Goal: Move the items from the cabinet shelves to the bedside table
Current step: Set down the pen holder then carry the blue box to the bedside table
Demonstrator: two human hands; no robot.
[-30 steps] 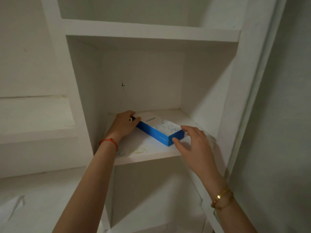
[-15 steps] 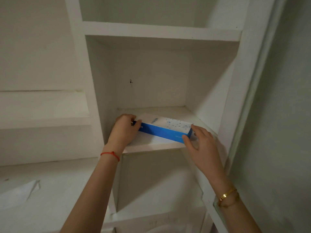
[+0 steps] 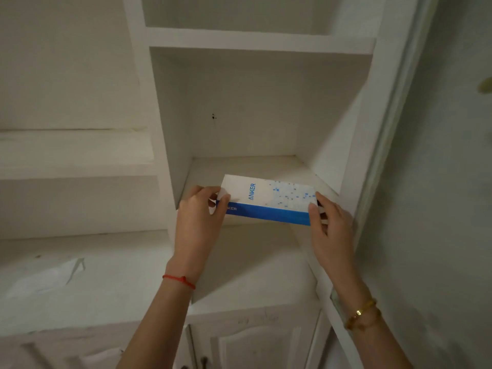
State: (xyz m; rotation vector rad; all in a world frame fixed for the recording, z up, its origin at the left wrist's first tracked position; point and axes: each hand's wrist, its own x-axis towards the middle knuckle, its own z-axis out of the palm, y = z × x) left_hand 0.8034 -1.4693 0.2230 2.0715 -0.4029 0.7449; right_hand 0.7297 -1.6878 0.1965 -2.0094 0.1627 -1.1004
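At far left, a crumpled sheet (image 3: 45, 278) lies on a low white ledge (image 3: 111, 294); its outline is faint against the white and its material cannot be told. Above it, a second ledge (image 3: 74, 155) runs to the cabinet's (image 3: 362, 145) left wall.

The left hand (image 3: 199, 217), with a red cord (image 3: 179, 280) at the wrist, grips the left end of the box (image 3: 269, 201): the thumb lies over the near top corner and the fingers (image 3: 202, 191) curl behind the end. The thumb covers the first letters of the word on the blue front face.

The box is white on top, with "ANKER" printed in blue and a scatter of blue squares. It sits at the front edge of the middle shelf (image 3: 247, 166), long side parallel to that edge. Whether its underside touches the shelf or is just above it cannot be told, as the hands and the box hide the shelf lip. Open shelf room lies behind the box up to the back wall, which bears a small dark mark (image 3: 213, 117).

The right hand (image 3: 330, 225), with gold bracelets (image 3: 362, 314) at the wrist, grips the right end: thumb on the front corner, fingers wrapped behind. This end lies near the right wall.

Below, door tops (image 3: 255, 342) are cut off by the frame.
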